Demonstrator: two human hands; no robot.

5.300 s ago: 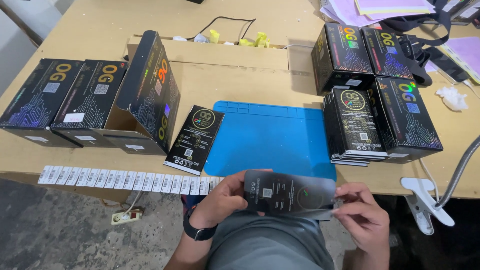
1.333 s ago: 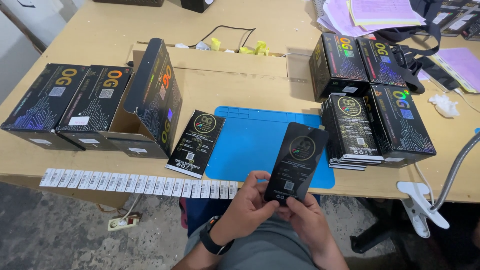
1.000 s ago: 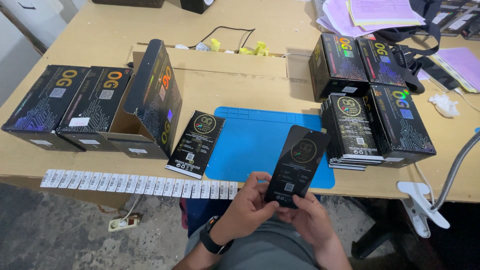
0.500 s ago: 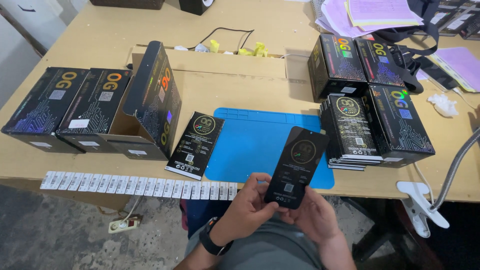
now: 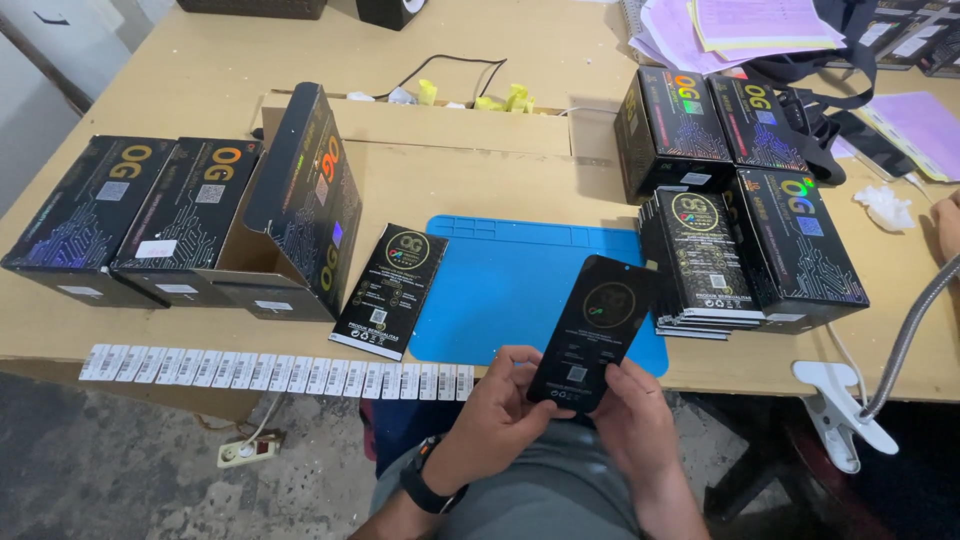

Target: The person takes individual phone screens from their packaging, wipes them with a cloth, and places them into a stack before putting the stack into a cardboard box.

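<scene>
I've got both hands low at the near edge, over my lap. Left hand (image 5: 497,405) and right hand (image 5: 632,420) are both closed on the flat black rectangular sleeve pack w/ gold round emblem (image 5: 592,332); fingers pinch its near end, far end tilts up and away over the blue silicone work mat (image 5: 500,285). Pack is off the table, held in the air just near of the mat's right corner.

Left of the mat lies a second flat black pack (image 5: 388,291), face up on the light wooden table (image 5: 480,175). Further left, an open black printed carton (image 5: 300,205) w/ its lid flap raised, and two closed black cartons (image 5: 130,215) beside it. A strip of white barcode stickers (image 5: 275,372) runs along the near edge. Right of the mat: a stack of flat black packs (image 5: 700,260), w/ taller black boxes (image 5: 745,170) behind and beside it. White clamp lamp base (image 5: 835,410) sits at the near right.

Step in hand, as I judge it: checking or turning the pack. Next move prob calls for a steady two-hand pinch and a clean rotation, w/o bending the thin card or brushing the stack on the right.
</scene>
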